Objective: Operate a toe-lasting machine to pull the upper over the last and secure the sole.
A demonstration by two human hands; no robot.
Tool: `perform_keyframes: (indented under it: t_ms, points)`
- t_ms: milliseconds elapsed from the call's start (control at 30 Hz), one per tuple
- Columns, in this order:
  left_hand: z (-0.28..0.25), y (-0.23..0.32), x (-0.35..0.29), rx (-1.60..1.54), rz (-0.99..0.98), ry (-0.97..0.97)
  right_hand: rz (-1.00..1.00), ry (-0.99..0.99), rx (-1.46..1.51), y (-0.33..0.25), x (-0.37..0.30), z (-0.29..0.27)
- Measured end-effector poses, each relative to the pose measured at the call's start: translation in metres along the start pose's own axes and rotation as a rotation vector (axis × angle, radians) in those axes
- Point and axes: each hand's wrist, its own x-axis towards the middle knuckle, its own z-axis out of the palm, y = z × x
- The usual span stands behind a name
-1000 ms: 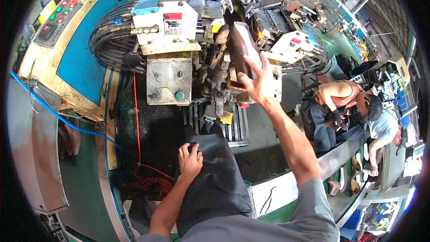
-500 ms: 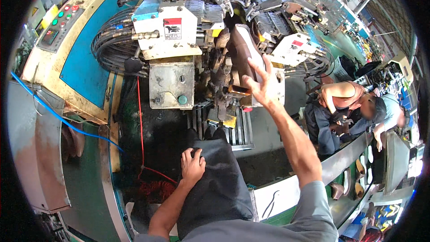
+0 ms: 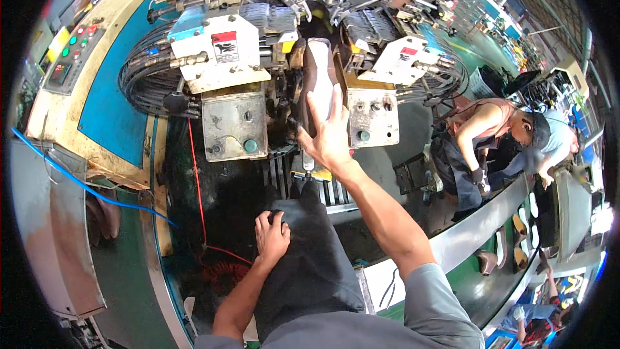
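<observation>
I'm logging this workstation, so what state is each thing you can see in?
Right hand: open, fingers spread, at the brown shoe
Left hand: fingers curled, on the dark apron
Brown shoe: pale underside up, between the white machine blocks
Dark apron: draped over the lap
Red hose: coiled at its lower end
Panel display: lit red

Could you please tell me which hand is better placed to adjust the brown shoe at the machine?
Probably the right hand: its spread fingers are at the brown shoe, apparently touching it, while the left hand rests on the dark apron, well apart from the shoe.
</observation>
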Motion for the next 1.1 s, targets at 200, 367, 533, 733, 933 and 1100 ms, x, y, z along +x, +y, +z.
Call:
perform_keyframes:
  t_ms: [200, 367, 533, 733, 933, 1100]
  points:
    - [-0.001, -0.007, -0.001, 0.014, -0.028, -0.003, -0.017, -0.02, -0.024, 0.002, 0.006, 0.001]
    - [-0.002, -0.008, -0.004, 0.011, -0.017, -0.019, 0.001, -0.058, -0.034, 0.013, 0.044, 0.008]
    - [-0.005, -0.012, -0.002, -0.027, 0.018, -0.014, -0.014, -0.043, -0.187, 0.027, 0.104, 0.023]
    - [-0.002, -0.017, 0.004, -0.055, 0.01, -0.021, 0.025, -0.046, -0.097, 0.038, 0.161, 0.034]
    - [0.004, -0.016, 0.01, -0.058, 0.028, -0.058, 0.005, -0.035, -0.111, 0.034, 0.173, 0.024]
    - [0.006, -0.017, 0.006, -0.083, 0.066, -0.064, 0.115, -0.073, -0.032, 0.021, 0.18, 0.008]
